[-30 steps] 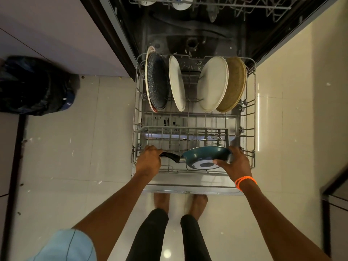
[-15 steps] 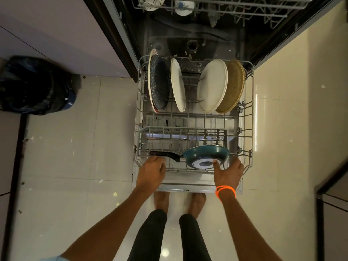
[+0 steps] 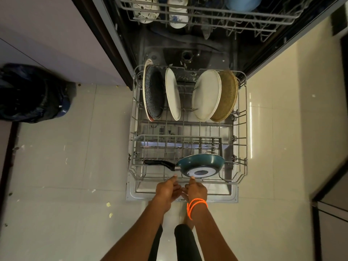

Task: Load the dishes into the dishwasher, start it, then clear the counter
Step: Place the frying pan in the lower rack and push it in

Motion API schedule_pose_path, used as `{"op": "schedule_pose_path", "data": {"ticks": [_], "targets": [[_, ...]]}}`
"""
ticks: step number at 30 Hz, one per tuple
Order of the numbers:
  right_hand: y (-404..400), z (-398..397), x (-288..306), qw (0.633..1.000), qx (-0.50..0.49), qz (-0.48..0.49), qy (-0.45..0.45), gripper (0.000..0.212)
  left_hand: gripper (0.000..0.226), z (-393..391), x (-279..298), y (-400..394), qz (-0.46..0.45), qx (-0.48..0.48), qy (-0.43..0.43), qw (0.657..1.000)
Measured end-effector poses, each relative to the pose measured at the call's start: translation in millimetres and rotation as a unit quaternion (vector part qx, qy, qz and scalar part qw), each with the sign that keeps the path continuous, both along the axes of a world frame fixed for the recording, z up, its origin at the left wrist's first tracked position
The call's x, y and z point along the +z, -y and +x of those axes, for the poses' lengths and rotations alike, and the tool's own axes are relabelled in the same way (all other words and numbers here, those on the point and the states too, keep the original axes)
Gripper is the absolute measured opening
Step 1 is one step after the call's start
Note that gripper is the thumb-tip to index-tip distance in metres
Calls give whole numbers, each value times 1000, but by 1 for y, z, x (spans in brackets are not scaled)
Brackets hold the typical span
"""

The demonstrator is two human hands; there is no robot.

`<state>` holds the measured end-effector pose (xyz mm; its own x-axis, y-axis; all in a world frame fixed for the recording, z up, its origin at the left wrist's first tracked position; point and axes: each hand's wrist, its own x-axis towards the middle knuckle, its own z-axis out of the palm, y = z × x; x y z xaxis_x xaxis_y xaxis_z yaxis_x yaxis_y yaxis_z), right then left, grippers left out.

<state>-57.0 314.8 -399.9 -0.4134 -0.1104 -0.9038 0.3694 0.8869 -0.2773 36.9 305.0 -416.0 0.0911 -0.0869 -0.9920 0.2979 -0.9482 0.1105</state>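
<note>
Now we grip the lower rack [image 3: 188,182] front rail, left hand [image 3: 167,189] and right hand [image 3: 196,189] curled together; push evenly so the pan [image 3: 201,164] stays put.

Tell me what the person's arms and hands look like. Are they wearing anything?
Both arms are bare, with no sleeves showing in the current view. The right hand has a bright orange cord bracelet looped around the wrist a few times. The left hand and its wrist have nothing on them: no watch or gloves. The fingers look short-nailed with pale tips.
</note>
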Motion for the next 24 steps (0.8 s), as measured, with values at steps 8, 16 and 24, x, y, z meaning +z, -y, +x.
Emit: {"op": "schedule_pose_path", "data": {"ticks": [8,16,24], "targets": [[-7,-11,-11,998,-24,-52,16,29,23,-17,7,-4,-36,21,71,997],[31,-18,-1,994,-29,-108,15,28,20,-22,12,28,-95,61,87,990],[86,-27,-6,992,13,-125,15,31,27,-20,5,82,-161,8,92,983]]}}
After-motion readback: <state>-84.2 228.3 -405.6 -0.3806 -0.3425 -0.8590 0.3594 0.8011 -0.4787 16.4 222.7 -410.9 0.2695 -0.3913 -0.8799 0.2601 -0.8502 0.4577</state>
